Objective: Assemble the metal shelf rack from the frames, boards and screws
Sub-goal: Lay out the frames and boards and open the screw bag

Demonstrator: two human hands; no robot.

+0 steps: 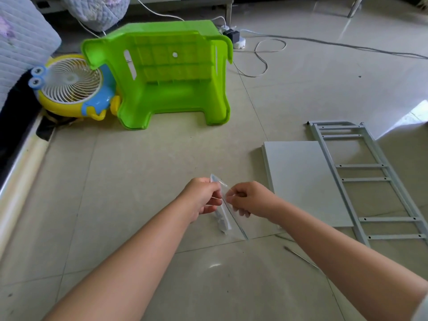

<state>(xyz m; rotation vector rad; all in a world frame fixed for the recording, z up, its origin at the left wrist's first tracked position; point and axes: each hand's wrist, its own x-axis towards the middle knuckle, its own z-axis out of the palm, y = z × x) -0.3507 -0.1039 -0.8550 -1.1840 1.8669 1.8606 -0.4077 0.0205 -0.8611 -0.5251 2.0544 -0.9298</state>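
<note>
Both hands' fingers (pixel 214 193) pinch clear bag (pixel 225 218), contents indistinct.

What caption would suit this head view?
Both hands, left hand and right hand, pinch a clear bag of small parts above the floor, beside a white board and grey frame.

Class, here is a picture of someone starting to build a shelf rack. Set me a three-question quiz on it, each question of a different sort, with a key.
1. True or false: both the left hand and the right hand pinch the clear plastic bag.
2. Multiple choice: the white board lies (A) on the green stool, (B) on the floor beside the metal frame, (C) in the person's lap.
3. Fill in: the green stool lies tipped on its ____.

Key: 1 true; 2 B; 3 side.
</note>
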